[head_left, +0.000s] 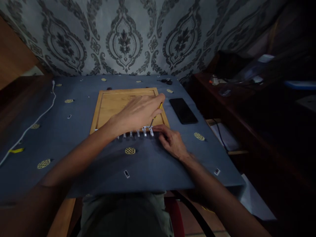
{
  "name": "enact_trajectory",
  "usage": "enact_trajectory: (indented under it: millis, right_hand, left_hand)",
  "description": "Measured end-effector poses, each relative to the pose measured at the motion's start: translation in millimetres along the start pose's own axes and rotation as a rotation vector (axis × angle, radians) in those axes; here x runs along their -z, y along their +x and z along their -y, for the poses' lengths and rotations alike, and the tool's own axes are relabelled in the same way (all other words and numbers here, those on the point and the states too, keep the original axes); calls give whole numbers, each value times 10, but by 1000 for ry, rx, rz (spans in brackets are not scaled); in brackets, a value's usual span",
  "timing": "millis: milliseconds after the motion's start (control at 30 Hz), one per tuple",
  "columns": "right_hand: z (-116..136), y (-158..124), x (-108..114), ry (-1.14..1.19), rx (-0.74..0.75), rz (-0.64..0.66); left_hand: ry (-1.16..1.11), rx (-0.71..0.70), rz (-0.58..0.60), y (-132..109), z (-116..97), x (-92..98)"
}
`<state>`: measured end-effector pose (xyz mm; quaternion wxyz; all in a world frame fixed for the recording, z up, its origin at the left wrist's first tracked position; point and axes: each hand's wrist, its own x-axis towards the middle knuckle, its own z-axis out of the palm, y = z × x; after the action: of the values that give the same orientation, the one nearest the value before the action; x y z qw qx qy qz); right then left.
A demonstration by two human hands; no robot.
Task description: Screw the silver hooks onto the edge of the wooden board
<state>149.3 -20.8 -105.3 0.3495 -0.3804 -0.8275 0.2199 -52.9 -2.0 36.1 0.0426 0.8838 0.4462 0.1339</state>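
Observation:
My left hand (139, 110) reaches across a wooden board (112, 98), its fingers closed on a thin screwdriver (161, 105) with a yellow and black handle. The shaft slants down, and its tip meets the right end of a row of small silvery clip-like pieces (144, 131) along the board's front edge. Part of that row is hidden by my left wrist. My right hand (174, 143) rests on the cloth to the right of the row. Its index finger stretches out to touch the end piece, while the thumb stays apart and bent.
A black phone (183, 111) lies right of the board on the blue tablecloth (158, 171). Dark keys (166, 81) lie near the back edge. A white cable (41, 115) runs down the left side. A dark red desk (232, 102) stands at right, with an open drawer (225, 136).

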Motion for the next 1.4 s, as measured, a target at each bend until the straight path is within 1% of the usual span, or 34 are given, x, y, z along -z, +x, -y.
enact_trajectory:
  millis: [167, 333, 567, 667, 800, 933, 1167, 1400]
  right_hand:
    - [-16, -14, -5, -8, -11, -1]
    - [-10, -10, 4, -1, -7, 9]
    - [-15, -13, 7, 4, -13, 11]
    - [-4, -13, 9, 5, -7, 5]
    - [11, -10, 13, -4, -11, 2]
    - [15, -11, 15, -24, -19, 3]
    - [41, -14, 28, -12, -42, 10]
    - [19, -23, 35, -47, -49, 20]
  left_hand:
    - [-97, 55, -53, 25, -9, -37]
    - [-200, 66, -47, 18, -11, -18]
    - [-278, 125, -106, 22, 9, -74]
    - [-286, 103, -127, 26, 28, -95]
    - [-313, 13, -129, 16, 71, -113]
    - [-334, -59, -168, 16, 115, -162]
    - [-340, -29, -239, 22, 132, -198]
    - [-349, -23, -237, 32, 171, -207]
